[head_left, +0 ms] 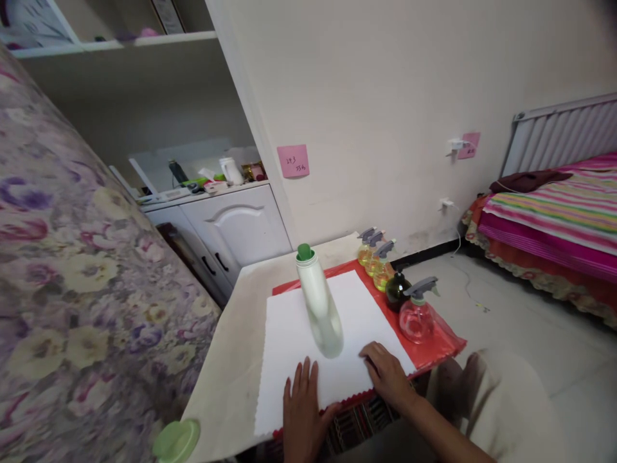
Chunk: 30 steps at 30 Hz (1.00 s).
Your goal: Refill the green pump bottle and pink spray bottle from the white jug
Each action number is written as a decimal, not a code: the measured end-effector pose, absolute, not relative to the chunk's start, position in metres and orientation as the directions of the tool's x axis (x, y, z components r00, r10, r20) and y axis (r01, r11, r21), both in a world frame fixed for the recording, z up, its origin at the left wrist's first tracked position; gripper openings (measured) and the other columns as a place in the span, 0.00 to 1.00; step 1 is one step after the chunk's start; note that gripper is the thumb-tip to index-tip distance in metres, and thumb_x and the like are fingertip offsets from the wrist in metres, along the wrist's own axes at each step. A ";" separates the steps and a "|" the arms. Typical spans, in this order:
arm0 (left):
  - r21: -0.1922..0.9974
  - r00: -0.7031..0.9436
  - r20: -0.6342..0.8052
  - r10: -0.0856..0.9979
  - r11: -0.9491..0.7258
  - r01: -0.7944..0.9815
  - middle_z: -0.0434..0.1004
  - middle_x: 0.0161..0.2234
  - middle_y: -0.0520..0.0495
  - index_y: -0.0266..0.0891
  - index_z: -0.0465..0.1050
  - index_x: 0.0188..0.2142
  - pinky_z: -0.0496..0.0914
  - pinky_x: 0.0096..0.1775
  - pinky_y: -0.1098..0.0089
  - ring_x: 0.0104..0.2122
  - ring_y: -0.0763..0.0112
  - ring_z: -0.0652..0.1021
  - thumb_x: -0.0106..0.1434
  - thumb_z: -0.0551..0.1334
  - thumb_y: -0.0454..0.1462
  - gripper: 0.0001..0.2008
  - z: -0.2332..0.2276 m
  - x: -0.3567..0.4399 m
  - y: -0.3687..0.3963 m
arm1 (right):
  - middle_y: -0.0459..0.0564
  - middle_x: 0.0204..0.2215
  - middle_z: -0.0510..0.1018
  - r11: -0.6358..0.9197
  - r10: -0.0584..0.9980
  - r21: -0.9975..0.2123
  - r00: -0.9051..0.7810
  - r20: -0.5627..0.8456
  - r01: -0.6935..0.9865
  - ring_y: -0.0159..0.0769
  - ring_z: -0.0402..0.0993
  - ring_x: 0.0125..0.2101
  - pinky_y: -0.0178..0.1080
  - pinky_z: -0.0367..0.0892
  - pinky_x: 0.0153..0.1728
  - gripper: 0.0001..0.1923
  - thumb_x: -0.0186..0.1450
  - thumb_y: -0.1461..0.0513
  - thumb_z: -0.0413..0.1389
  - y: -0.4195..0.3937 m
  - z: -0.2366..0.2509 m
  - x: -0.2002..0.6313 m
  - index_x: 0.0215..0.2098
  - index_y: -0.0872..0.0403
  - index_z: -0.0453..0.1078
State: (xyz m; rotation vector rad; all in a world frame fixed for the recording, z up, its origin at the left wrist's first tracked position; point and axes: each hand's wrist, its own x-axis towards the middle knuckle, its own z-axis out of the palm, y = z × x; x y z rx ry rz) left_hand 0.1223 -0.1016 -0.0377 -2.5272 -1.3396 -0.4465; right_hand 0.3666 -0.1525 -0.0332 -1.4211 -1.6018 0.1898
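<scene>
A pale green plastic jug-style bottle (pixel 319 302) stands uncapped on a white cloth (pixel 284 360), with a darker green spout in its neck. My left hand (pixel 303 405) lies flat at the near edge of the cloth, its fingers stretched out just short of the bottle's base. To the right of the bottle, my right hand (pixel 385 373) rests on the cloth with its fingers loosely bent and nothing visible in them. Neither hand touches the bottle. A light green cap (pixel 177 441) sits at the table's lower left corner.
Along the right side of the table, on red plastic sheeting (pixel 434 347), stand a red spray bottle (pixel 417 320), a dark round bottle (pixel 398 290) and several yellow spray bottles (pixel 384 273). A floral curtain (pixel 96 276) hangs at left; a bed (pixel 554 225) is at right.
</scene>
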 end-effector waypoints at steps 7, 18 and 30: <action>-0.066 0.531 0.372 0.761 -0.549 0.833 0.57 0.65 0.40 0.39 0.55 0.64 0.54 0.61 0.50 0.64 0.52 0.60 0.56 0.62 0.48 0.39 -0.037 0.122 -0.100 | 0.50 0.36 0.75 0.313 0.832 -0.645 0.127 0.541 0.697 0.41 0.70 0.38 0.43 0.68 0.40 0.13 0.64 0.70 0.47 -0.152 -0.033 0.367 0.41 0.50 0.68; -0.028 0.513 0.320 0.797 -0.533 0.846 0.56 0.66 0.40 0.38 0.56 0.64 0.53 0.62 0.49 0.64 0.51 0.58 0.56 0.62 0.46 0.39 -0.032 0.124 -0.102 | 0.50 0.36 0.75 0.318 0.823 -0.643 0.133 0.552 0.697 0.41 0.71 0.38 0.43 0.69 0.40 0.14 0.63 0.70 0.47 -0.152 -0.033 0.367 0.41 0.50 0.69; -0.053 0.524 0.345 0.779 -0.541 0.839 0.55 0.66 0.40 0.38 0.55 0.64 0.54 0.61 0.50 0.64 0.51 0.59 0.55 0.62 0.47 0.39 -0.034 0.123 -0.103 | 0.50 0.35 0.75 0.323 0.828 -0.648 0.126 0.547 0.690 0.41 0.71 0.38 0.43 0.69 0.40 0.14 0.64 0.70 0.46 -0.152 -0.034 0.367 0.41 0.50 0.68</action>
